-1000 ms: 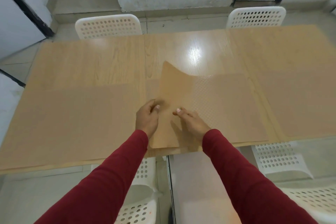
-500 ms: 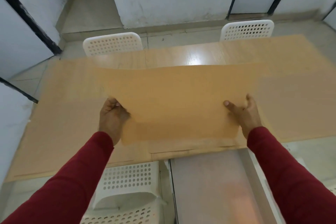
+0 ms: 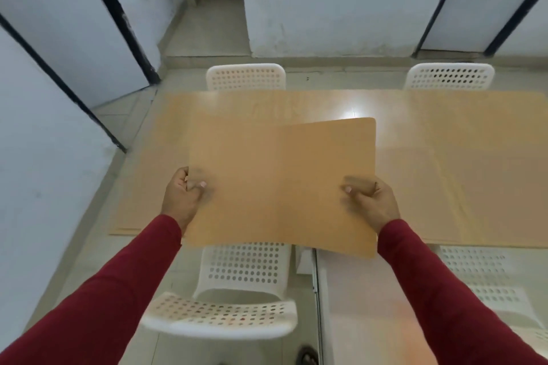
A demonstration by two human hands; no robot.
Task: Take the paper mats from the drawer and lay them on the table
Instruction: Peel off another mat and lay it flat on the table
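A tan paper mat point(image 3: 281, 184) hangs in the air above the near edge of the wooden table point(image 3: 341, 104). My left hand point(image 3: 181, 195) pinches its left edge, thumb on top. My right hand point(image 3: 370, 201) pinches its right edge the same way. Other paper mats lie flat on the table, one at the left point(image 3: 148, 187) and one at the right point(image 3: 474, 187). An open white drawer point(image 3: 370, 290) sticks out below the table at the lower right.
A white perforated chair point(image 3: 237, 290) stands right below the held mat on my side. Two more white chairs point(image 3: 246, 77) point(image 3: 449, 75) stand at the table's far side. Another white chair point(image 3: 486, 281) is at the lower right. White walls with black strips surround the room.
I have lifted the mat off the table and drawn it toward me, with both hands at its side edges. My head has pulled back and tilted up, showing more of the room.
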